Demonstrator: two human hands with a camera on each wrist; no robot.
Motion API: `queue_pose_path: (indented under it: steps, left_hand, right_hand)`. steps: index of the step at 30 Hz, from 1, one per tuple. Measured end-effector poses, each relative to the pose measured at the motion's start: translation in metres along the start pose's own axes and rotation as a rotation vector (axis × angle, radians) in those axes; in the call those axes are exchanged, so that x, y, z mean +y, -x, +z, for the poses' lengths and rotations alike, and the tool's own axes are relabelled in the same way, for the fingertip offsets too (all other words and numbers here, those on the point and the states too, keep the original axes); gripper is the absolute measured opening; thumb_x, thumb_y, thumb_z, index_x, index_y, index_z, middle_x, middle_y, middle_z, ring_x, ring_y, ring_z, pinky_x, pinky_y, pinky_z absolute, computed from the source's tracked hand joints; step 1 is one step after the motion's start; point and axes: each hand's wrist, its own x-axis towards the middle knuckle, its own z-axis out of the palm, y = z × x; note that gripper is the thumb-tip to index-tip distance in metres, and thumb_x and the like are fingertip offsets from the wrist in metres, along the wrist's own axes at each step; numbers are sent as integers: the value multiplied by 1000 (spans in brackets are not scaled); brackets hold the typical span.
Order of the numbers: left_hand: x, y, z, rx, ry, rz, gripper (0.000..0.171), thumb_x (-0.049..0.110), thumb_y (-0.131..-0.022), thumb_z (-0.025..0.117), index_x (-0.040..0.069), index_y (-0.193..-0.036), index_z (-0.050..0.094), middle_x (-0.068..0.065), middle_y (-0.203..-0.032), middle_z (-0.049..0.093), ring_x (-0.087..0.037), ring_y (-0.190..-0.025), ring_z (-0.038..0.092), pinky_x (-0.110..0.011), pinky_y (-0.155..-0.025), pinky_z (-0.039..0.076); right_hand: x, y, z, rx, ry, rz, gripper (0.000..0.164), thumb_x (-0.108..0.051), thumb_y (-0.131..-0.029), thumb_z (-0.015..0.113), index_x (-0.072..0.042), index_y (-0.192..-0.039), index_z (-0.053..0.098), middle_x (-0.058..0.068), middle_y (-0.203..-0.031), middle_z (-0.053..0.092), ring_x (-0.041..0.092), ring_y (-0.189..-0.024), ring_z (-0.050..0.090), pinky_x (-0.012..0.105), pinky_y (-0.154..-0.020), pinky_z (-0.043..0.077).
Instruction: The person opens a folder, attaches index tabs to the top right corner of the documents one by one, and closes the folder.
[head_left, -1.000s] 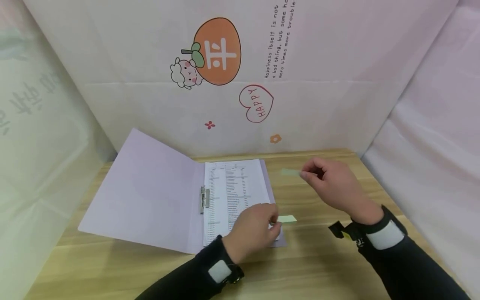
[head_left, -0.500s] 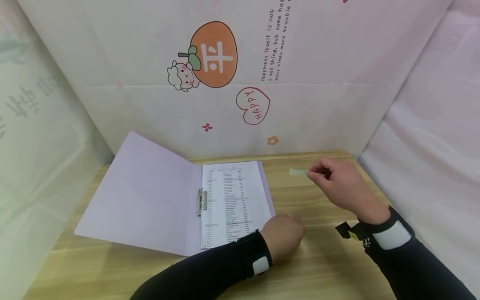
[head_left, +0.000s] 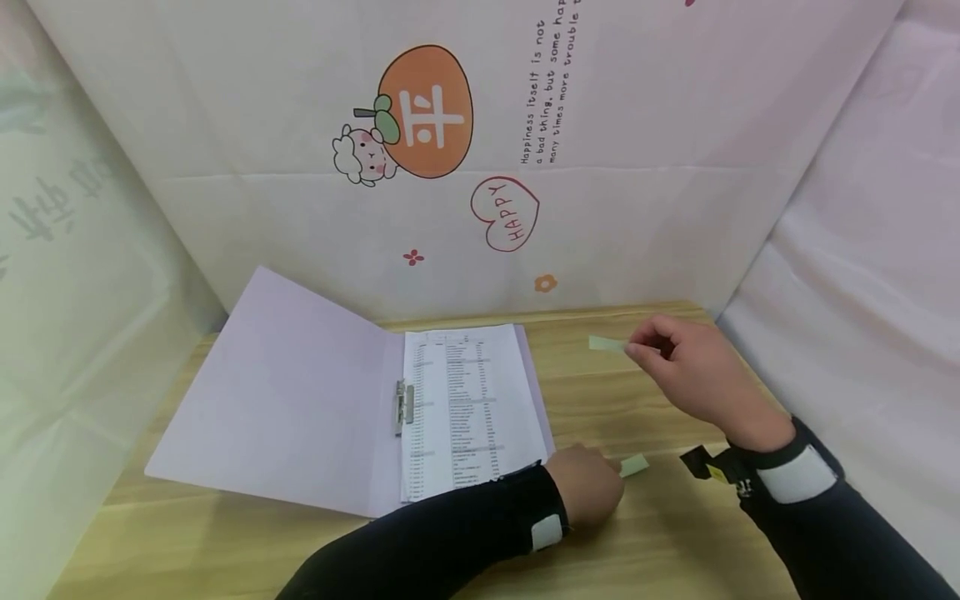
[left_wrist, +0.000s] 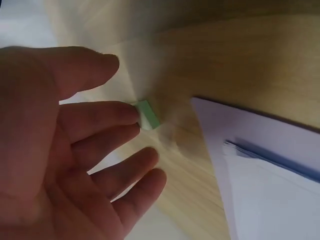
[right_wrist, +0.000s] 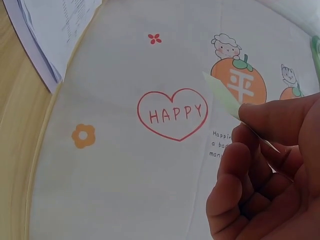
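Observation:
A pale green sticky note strip (head_left: 606,343) is pinched between the thumb and fingers of my right hand (head_left: 693,367), its free end pointing left. The right wrist view shows this strip (right_wrist: 224,95) raised against the cloth. My left hand (head_left: 588,485) is low over the table, just right of the folder. Its fingertips are at a small pad of green sticky notes (head_left: 633,465). Seen from the left wrist, the thumb is well apart from the pad (left_wrist: 148,114) and the fingers are loosely extended. A lilac folder (head_left: 300,400) lies open with printed sheets (head_left: 465,400) on its right side.
The folder's metal clip (head_left: 405,406) lies at the sheets' left edge. Its raised cover leans toward the left. A wooden table (head_left: 585,400) carries everything, with printed white cloth (head_left: 637,233) standing behind and on both sides.
My left hand has moved right and toward me, from the sheets' right edge to the table, the note pad with it. My right hand has shifted slightly right, still pinching the strip.

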Motion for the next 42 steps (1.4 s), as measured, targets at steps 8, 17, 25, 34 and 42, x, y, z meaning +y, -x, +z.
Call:
queue_pose_path:
  steps: [8,17,25,34,42]
  left_hand:
    - [1,-11,-6,-37,29,-48,24,30,-92,69,29,-116,69,20,-137,46,-4,-114,45,-26,-86,41]
    - [9,-17,-8,-21,2,-73,47,36,-97,60,32,-143,54,18,-151,36,-8,-134,33,-28,-102,34]
    - [9,-10,-11,-15,-51,-40,54,40,-100,54,31,-151,42,11,-156,29,-12,-136,30,-29,-105,33]
    - [6,3,-18,83,63,-35,37,37,-104,47,30,-139,56,9,-139,49,-8,-125,44,-29,-104,35]
    - [-40,63,-41,345,193,-134,12,22,-96,62,24,-85,66,12,-71,53,-5,-58,47,-23,-52,41]
  right_hand:
    - [3,1,-2,-4,-3,12,8,-21,-98,67,-14,-96,68,-6,-78,59,14,-64,50,32,-58,42]
    - [2,2,3,-3,-12,18,6,-20,-98,66,-15,-95,67,-6,-79,60,15,-66,52,32,-59,44]
    - [0,4,6,20,-48,40,4,-17,-97,67,-14,-95,67,-5,-78,59,14,-64,50,30,-57,41]
    - [4,6,11,26,-46,58,5,-18,-98,66,-15,-95,66,-4,-78,59,16,-65,50,31,-57,42]
    - [7,5,26,125,-59,108,8,-20,-98,65,-13,-94,67,-2,-76,60,17,-65,51,32,-58,42]
